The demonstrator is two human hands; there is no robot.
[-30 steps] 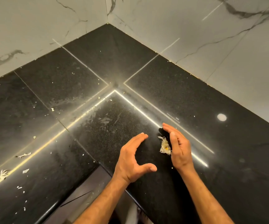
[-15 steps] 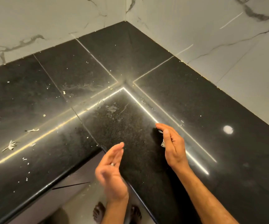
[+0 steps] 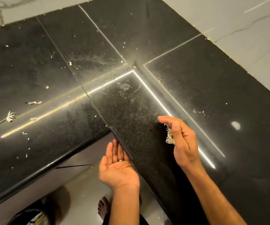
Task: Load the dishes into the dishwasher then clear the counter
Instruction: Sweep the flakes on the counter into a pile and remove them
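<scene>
- No dishes or dishwasher can be seen anywhere, so the loading part can't be judged from here; what's going on looks like the counter-clearing half of the job.
- The black counter is taken as the landmark: an L-shaped granite top with an inner corner edge facing the person.
- A small clump of pale scraps is being swept by the right hand, which is set on its edge on the counter with fingers mostly straight and slightly cupped behind the clump. Nothing is actually gripped by it.
- The left hand is held palm up, flat and relaxed, just below the counter's inner edge and touching or nearly touching it. Nothing is held in it yet; a ring is worn on one finger.
- Best guess: the clump is meant to be pushed off the edge into that waiting palm.
- Plenty is left to do. Bigger torn bits are scattered on the counter's left arm, well apart from both hands, and fine crumbs are dotted past the right hand toward the wall.
- A smeared dusty patch near the counter's back corner probably needs wiping too.
</scene>
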